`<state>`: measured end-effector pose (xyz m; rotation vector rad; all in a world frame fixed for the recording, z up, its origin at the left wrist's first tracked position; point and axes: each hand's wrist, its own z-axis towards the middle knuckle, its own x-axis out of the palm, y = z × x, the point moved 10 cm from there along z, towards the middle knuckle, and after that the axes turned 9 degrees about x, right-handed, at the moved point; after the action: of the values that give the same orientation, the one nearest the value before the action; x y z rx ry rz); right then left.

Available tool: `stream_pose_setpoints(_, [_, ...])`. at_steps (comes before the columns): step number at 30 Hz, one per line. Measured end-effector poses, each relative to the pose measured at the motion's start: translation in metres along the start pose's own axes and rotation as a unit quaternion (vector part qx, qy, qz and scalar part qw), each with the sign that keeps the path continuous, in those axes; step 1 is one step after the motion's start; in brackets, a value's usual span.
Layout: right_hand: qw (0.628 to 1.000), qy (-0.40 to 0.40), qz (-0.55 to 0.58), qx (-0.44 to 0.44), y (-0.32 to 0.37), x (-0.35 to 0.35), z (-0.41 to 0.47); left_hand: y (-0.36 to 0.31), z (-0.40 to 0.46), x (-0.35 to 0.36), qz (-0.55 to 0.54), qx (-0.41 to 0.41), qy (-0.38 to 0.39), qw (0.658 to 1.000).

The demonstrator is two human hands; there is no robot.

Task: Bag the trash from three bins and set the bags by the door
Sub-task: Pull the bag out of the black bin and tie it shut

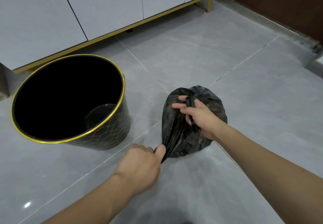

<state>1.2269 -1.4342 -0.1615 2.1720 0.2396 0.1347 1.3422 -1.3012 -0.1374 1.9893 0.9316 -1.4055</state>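
A black trash bag (213, 101) sits bulging on the grey tiled floor, right of centre. My left hand (141, 164) pinches one stretched strip of the bag's mouth and holds it taut toward the near left. My right hand (197, 117) grips the other gathered strip on top of the bag, with plastic looped round its fingers. To the left stands a black bin (111, 127) with a gold rim and a gold pattern; no liner shows inside it and its inside looks dark.
A white cabinet (104, 10) on a gold base frame runs along the back, with a thin gold leg (209, 5) at its right end. A dark brown panel (279, 1) fills the far right corner. Grey floor tiles spread out around the bag.
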Motion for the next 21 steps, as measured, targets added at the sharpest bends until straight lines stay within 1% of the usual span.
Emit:
stream_pose_setpoints(3, [0.991,0.066,-0.118,0.013,-0.017,0.013,-0.003,0.012,-0.005,-0.010,-0.036,-0.004,-0.062,0.997])
stream_pose_setpoints(5, [0.973,0.109,-0.203,0.031,-0.031,0.019,-0.005,0.029,-0.009,-0.019,-0.061,-0.023,-0.097,0.993])
stream_pose_setpoints(7, [0.951,0.130,-0.275,0.044,-0.043,0.018,-0.005,0.043,-0.013,-0.026,-0.090,-0.050,-0.111,0.988])
stream_pose_setpoints(9, [0.944,0.129,-0.298,0.058,-0.046,0.012,-0.005,0.062,-0.016,-0.028,-0.110,-0.101,-0.131,0.980])
stream_pose_setpoints(10, [0.947,0.126,-0.289,0.067,-0.045,0.009,-0.005,0.070,-0.017,-0.026,-0.128,-0.120,-0.126,0.976])
stream_pose_setpoints(12, [0.958,0.134,-0.240,0.080,-0.040,0.007,-0.009,0.078,-0.014,-0.025,-0.184,-0.132,-0.124,0.966])
stream_pose_setpoints(15, [0.966,0.173,-0.172,0.087,-0.034,0.016,-0.020,0.080,-0.003,-0.030,-0.294,-0.117,-0.127,0.940])
stream_pose_setpoints(18, [0.968,0.224,-0.064,0.096,-0.033,0.030,-0.025,0.085,0.008,-0.044,-0.314,-0.097,-0.141,0.934])
stream_pose_setpoints(19, [0.964,0.238,-0.050,0.108,-0.033,0.034,-0.028,0.088,0.011,-0.048,-0.324,-0.096,-0.145,0.930])
stream_pose_setpoints(21, [0.953,0.269,-0.080,0.116,-0.034,0.044,-0.037,0.091,0.017,-0.054,-0.345,-0.094,-0.144,0.923])
